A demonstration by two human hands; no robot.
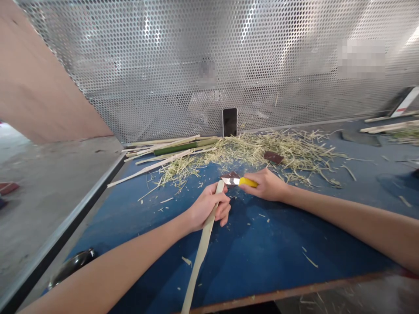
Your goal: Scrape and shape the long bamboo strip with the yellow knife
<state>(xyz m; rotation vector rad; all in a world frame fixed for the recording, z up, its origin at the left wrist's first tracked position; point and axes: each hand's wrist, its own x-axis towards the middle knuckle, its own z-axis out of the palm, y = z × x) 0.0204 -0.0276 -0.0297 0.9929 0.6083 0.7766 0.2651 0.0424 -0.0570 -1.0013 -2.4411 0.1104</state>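
Note:
My left hand [207,208] is wrapped round a long pale bamboo strip [199,257] that runs from the table's near edge up to its tip by the knife. My right hand [266,185] grips a knife with a yellow handle [248,182]; its short blade [230,179] lies against the strip's upper end. Both hands are over the blue table top [268,248].
A heap of pale bamboo shavings [262,152] spreads behind the hands. Long bamboo strips and a green piece [170,149] lie at the back left. A phone [229,122] leans on the perforated metal screen [209,65]. A dark round object [73,265] sits at the near left.

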